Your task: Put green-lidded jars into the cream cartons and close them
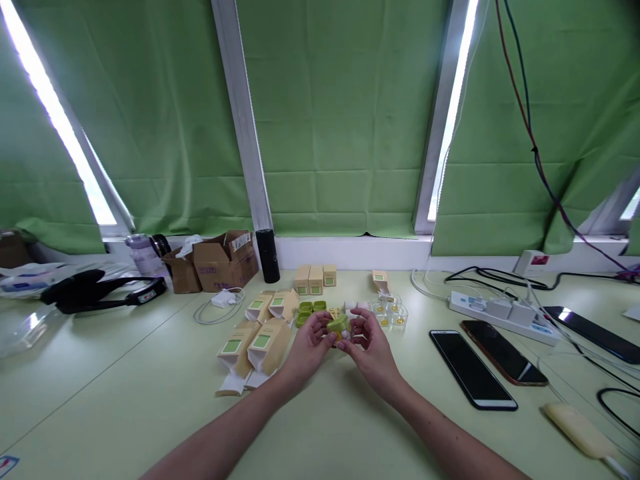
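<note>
Between my two hands, above the middle of the table, is a small container with a green cap and a clear lower part with something yellow in it. My left hand is closed on its left side, thumb underneath. From the right, the fingers of my right hand pinch it. Just behind my left hand sit several green caps. Clear containers with yellow bits stand behind my right hand, with small white pieces beside them. Opened kraft paper boxes with green labels lie to the left.
Upright small boxes stand at the back, near a black cylinder and cardboard cartons. On the right lie phones, a white power strip and loose cables. A black strapped device lies at far left.
</note>
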Available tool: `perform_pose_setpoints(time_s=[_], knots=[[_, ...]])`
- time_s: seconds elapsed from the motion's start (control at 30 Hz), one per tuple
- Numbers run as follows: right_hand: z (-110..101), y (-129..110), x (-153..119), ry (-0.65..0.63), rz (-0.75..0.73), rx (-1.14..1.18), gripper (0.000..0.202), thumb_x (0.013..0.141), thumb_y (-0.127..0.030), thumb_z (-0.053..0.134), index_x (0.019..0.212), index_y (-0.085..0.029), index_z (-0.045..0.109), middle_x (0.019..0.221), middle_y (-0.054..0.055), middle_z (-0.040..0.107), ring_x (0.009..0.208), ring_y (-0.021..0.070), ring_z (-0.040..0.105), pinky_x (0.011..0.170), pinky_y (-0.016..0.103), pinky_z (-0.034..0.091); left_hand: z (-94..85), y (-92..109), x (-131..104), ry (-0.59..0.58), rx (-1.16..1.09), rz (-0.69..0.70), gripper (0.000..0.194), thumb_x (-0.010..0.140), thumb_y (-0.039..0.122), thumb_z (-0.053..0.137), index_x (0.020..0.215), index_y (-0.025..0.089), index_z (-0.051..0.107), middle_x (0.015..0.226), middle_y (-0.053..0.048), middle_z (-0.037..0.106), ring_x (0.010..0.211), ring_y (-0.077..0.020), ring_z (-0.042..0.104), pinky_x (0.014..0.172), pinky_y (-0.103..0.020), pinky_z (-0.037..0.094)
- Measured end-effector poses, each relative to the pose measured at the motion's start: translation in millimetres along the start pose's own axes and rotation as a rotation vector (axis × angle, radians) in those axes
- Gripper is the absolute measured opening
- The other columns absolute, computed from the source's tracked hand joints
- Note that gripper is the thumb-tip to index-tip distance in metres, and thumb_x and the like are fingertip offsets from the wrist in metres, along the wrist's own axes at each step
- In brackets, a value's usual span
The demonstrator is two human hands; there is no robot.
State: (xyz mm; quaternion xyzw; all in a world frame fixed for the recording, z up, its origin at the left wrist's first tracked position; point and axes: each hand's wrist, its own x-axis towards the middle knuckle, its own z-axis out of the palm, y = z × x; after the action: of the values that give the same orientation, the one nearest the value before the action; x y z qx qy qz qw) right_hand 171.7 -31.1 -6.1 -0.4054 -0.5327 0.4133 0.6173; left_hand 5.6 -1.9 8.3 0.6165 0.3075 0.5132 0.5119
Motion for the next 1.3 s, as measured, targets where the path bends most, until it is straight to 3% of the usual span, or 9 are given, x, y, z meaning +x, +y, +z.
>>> perform_pose_setpoints(time_s=[0.23,0.5,0.67,0.8,0.93,1.07,1.3], knots=[[-2,-7,-1,0.011,-0.054,-0.037,0.063,0.070,-0.024,0.085,0.126,-0.030,0.056,0.104,0.003,0.061,0.093,0.0220,0.062,0.079,0.037,0.054,-4.8,-5,2,-0.062,-0.077,-0.025,0.059,0.078,0.052,0.085,0.120,0.019,0.060,0.117,-0.013,0.069,0.112,-0.0267,0.068,0.097,-0.042,0.056],[-12,-10,0,0.017,-0.138,-0.171,0.048,0.078,-0.016,0.068,0.123,-0.028,0.058,0.111,0.006,0.067,0.105,0.0266,0.062,0.081,0.040,0.050,-7.0,-8,3,-0.061,-0.146,-0.068,0.065,0.076,0.042,0.089,0.127,0.022,0.055,0.121,-0.011,0.066,0.115,-0.0241,0.066,0.101,-0.040,0.053],[-29,-10,13,0.126,-0.255,-0.352,0.026,0.086,-0.022,0.064,0.111,-0.027,0.066,0.114,0.008,0.069,0.105,0.0282,0.061,0.085,0.043,0.049,-5.0,-5,1,-0.082,-0.119,-0.073,0.066,0.074,0.033,0.089,0.129,0.021,0.056,0.115,-0.010,0.066,0.109,-0.0234,0.067,0.098,-0.041,0.054],[-51,-10,34,0.193,-0.301,-0.593,0.019,0.091,-0.026,0.056,0.105,-0.027,0.069,0.113,0.008,0.071,0.109,0.0309,0.058,0.092,0.047,0.048,-1.7,-4,-4,-0.083,-0.036,-0.085,0.064,0.075,0.024,0.086,0.133,0.021,0.059,0.126,-0.013,0.066,0.118,-0.0260,0.064,0.104,-0.046,0.052],[-75,-11,63,0.195,-0.108,-1.022,0.035,0.095,-0.023,0.042,0.116,-0.024,0.070,0.127,0.008,0.069,0.120,0.0287,0.056,0.099,0.042,0.046,-0.4,-4,-7,-0.083,0.125,-0.077,0.055,0.077,0.017,0.078,0.131,0.020,0.064,0.135,-0.013,0.066,0.124,-0.0288,0.063,0.113,-0.052,0.047],[-96,-11,90,0.180,0.015,-1.178,0.040,0.094,-0.022,0.044,0.123,-0.022,0.072,0.134,0.011,0.067,0.122,0.0338,0.054,0.100,0.045,0.041,-0.3,-5,-9,-0.087,0.256,-0.038,0.049,0.076,0.014,0.076,0.124,0.022,0.068,0.128,-0.011,0.071,0.122,-0.0299,0.064,0.113,-0.054,0.047],[-115,-3,118,0.084,0.194,-1.354,0.046,0.098,-0.028,0.042,0.135,-0.029,0.067,0.139,0.009,0.066,0.131,0.0342,0.047,0.104,0.046,0.035,1.3,-2,-13,-0.104,0.495,0.061,0.042,0.074,0.019,0.079,0.115,0.025,0.071,0.121,-0.008,0.072,0.116,-0.0307,0.064,0.106,-0.049,0.049]])
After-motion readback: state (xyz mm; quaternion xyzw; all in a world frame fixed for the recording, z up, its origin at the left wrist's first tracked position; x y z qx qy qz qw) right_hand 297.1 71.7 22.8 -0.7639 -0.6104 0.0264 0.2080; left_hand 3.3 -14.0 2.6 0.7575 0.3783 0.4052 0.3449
